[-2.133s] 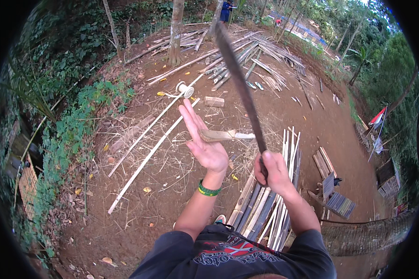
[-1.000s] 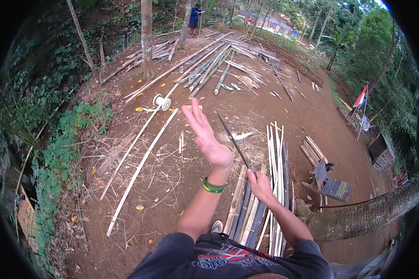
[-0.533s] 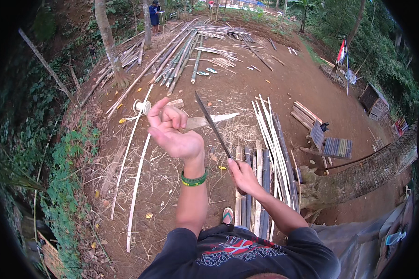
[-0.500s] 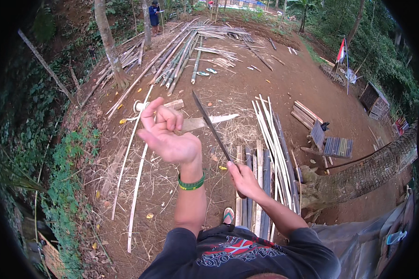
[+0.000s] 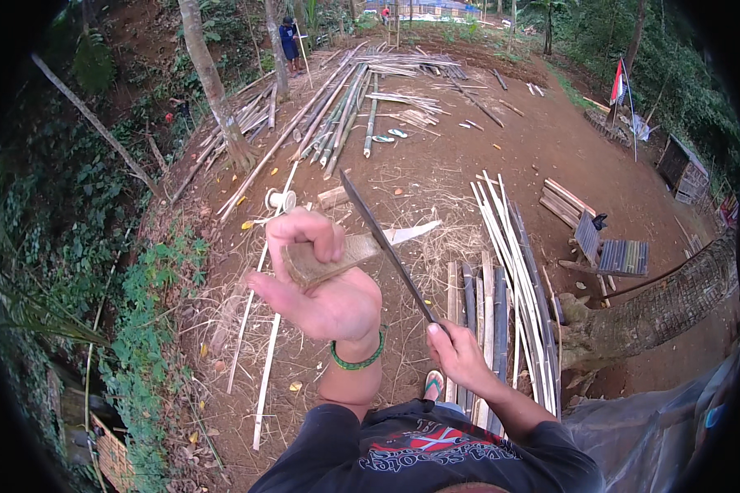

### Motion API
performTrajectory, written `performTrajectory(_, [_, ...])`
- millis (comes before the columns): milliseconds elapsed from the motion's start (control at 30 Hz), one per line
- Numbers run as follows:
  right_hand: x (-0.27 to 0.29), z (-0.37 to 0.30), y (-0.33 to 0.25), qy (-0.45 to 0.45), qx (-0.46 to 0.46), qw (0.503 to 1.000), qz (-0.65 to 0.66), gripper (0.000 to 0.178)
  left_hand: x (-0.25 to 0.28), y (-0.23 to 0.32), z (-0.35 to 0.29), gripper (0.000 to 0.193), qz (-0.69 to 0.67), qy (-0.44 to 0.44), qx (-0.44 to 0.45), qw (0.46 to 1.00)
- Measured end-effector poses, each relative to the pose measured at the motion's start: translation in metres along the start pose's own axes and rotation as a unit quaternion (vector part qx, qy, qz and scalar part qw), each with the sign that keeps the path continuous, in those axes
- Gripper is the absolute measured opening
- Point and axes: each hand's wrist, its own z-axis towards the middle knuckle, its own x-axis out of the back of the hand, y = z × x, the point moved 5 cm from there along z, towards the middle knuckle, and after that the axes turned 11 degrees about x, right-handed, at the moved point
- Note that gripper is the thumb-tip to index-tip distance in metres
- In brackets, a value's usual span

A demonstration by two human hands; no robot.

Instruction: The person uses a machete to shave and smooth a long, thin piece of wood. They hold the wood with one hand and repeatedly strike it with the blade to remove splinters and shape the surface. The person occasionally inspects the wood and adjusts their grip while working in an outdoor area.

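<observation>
My right hand (image 5: 460, 353) is closed round the handle of a machete (image 5: 388, 245), its long dark blade slanting up and left. My left hand (image 5: 325, 283), palm up, curls its fingers over a flat tan piece of wood (image 5: 358, 249). The wood's broad end rests against the palm, and a pale, pointed part stretches right, behind the blade. A green braided band (image 5: 358, 361) circles the left wrist. Just beyond that hand, a white spool (image 5: 279, 200) and a short wood block (image 5: 333, 196) lie on the ground.
Thin pale strips (image 5: 267, 370) lie left. Split bamboo (image 5: 487, 304) and long white strips (image 5: 522, 287) lie right, beside a leaning trunk (image 5: 649, 300). Bamboo poles (image 5: 337, 119) are piled ahead, sandals (image 5: 390, 135) near them. A person (image 5: 289, 45) stands far back.
My left hand has moved slightly right and down, and the wood's broad end now shows across its palm, under the fingers. The machete has shifted right and down with my right hand.
</observation>
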Motion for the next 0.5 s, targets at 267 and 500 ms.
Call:
performTrajectory(267, [0.050,-0.001,-0.083,0.063,0.117,0.990,-0.043,0.037,-0.007,-0.006,-0.013,0.052,-0.034,-0.021,0.031,0.999])
performTrajectory(500, [0.025,-0.023,-0.083,0.185,0.245,0.948,-0.086,0.045,-0.021,-0.005,-0.031,0.053,-0.051,-0.026,0.042,0.998])
